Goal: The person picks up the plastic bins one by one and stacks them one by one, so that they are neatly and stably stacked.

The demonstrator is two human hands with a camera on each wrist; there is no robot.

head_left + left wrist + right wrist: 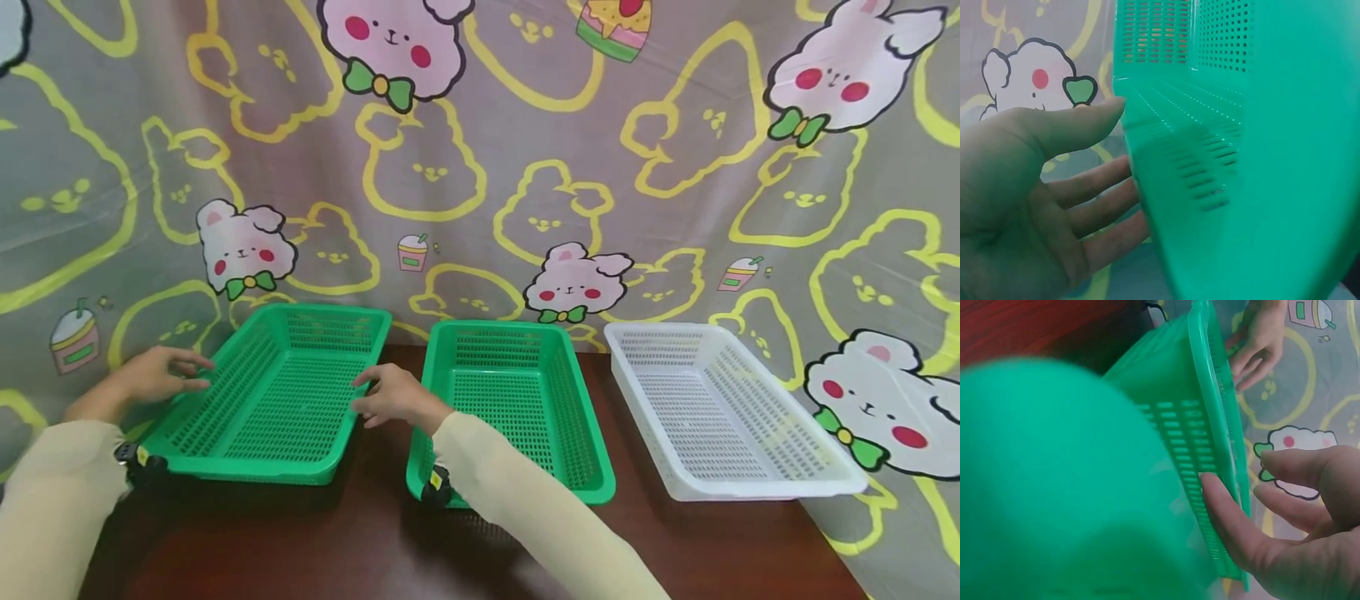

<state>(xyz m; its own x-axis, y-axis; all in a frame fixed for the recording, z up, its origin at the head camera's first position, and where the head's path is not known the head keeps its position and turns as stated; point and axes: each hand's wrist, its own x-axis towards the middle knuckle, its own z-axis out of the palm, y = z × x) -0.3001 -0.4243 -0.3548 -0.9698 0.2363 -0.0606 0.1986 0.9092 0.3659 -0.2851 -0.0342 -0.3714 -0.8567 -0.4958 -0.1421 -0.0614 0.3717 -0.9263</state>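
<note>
Leftmost green basket (243, 471), slotted, rectangular; left hand (153, 375), right hand (396, 395) alongside, loose-fingered, contact unclear.

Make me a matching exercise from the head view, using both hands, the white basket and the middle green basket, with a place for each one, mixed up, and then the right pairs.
Column one
1. Left hand
2. White basket
3. Right hand
4. Middle green basket

Column two
A. By the right side of the leftmost basket
B. Between two other baskets
C. By the left side of the leftmost basket
D. Right end of the row

Pairs: 1-C, 2-D, 3-A, 4-B
</note>
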